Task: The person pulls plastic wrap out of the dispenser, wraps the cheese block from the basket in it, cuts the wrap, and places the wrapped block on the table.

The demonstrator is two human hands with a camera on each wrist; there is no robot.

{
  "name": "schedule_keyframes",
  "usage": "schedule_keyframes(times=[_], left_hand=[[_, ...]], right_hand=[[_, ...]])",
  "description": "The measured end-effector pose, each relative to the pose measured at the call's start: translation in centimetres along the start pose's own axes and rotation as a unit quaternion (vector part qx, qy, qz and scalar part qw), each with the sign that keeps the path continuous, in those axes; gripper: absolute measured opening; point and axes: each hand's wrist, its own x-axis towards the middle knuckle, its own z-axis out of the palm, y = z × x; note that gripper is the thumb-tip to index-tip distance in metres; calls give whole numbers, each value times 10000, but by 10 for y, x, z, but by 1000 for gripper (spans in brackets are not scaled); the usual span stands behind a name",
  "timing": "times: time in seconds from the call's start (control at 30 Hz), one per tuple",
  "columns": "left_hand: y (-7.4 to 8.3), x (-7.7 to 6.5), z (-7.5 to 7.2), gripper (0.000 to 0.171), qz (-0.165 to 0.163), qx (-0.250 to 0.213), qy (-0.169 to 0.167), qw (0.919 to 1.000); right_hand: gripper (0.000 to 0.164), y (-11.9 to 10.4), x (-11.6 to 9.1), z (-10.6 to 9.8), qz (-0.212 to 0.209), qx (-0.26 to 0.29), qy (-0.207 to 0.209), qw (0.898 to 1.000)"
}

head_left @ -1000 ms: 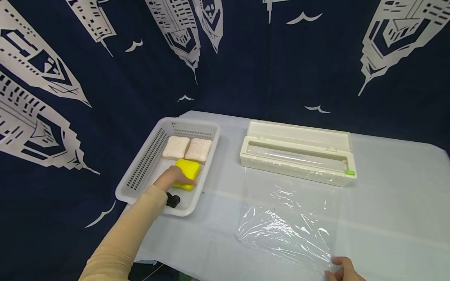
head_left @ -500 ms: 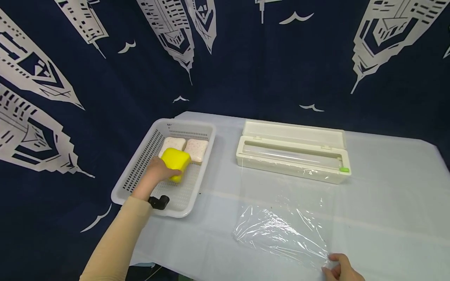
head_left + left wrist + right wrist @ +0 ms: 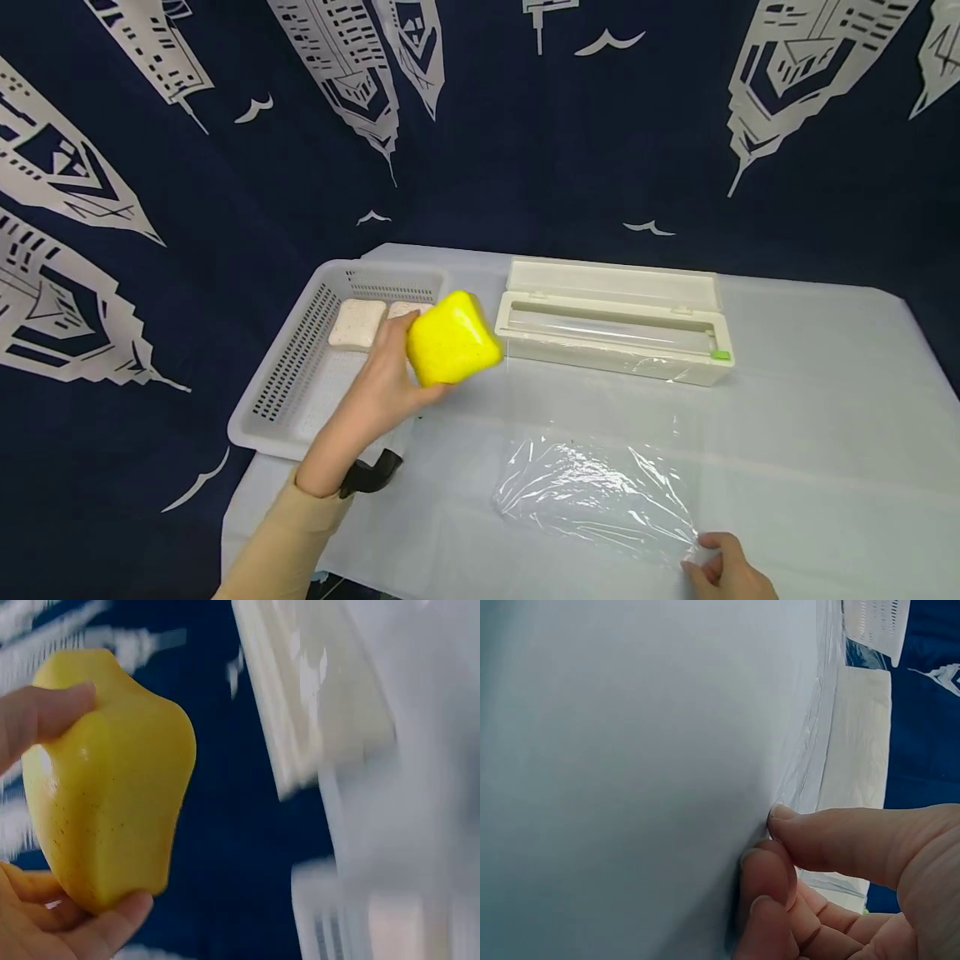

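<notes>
My left hand grips a glossy yellow block with rounded corners, between thumb and fingers, raised above the table just right of the basket. In the left wrist view the yellow block shows fine brown specks and a waisted outline. At the front of the table my right hand pinches the near right corner of a clear sheet of cling film. That sheet runs back to a cream cling film dispenser, whose lid stands open. In the right wrist view, thumb and forefinger meet at the film's edge.
Left of the dispenser stands a white slotted basket with two pale speckled bread-slice-shaped blocks; my left hand partly covers one. A green slider sits on the dispenser's right end. Behind the white-covered table hangs a navy patterned curtain.
My left hand has lifted the yellow block out of the basket and carried it right, turning it upward. My right hand keeps its pinch on the film corner. The head view has shifted slightly.
</notes>
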Motion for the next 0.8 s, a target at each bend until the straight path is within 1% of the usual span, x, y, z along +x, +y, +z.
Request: schedule_keyframes(times=[0.1,0.13,0.2,0.27,0.37,0.43,0.5,0.57,0.67,0.8], left_hand=[[20,1,31,96,563,-155,-530,9969],[25,2,43,95,750,-195,-737,9943],[35,4,67,93,1024,-218,-1176,9875],[42,5,90,91,1196,-99,-1579,9801],[48,5,122,90,1288,153,-2116,9687],[50,3,139,90,1335,318,-2354,9622],[51,2,153,91,1370,396,-2487,9580],[50,0,162,91,1374,460,-2535,9564],[50,-1,172,91,1312,489,-2573,9561],[51,-4,180,90,1245,517,-2735,9524]], right_hand=[[48,-1,-3,-6,-119,84,-37,9999],[48,-2,-4,-8,-141,99,-53,9998],[47,-4,-5,-12,-179,129,-103,9997],[46,-6,-6,-14,-165,128,-124,9997],[45,-7,-8,-16,-212,110,-128,9996],[45,-8,-10,-16,-262,85,-22,9996],[44,-8,-10,-17,-278,52,86,9996],[44,-11,-10,-17,-247,29,165,9996],[44,-13,-11,-17,-141,17,161,9998],[43,-12,-13,-18,-119,41,87,9999]])
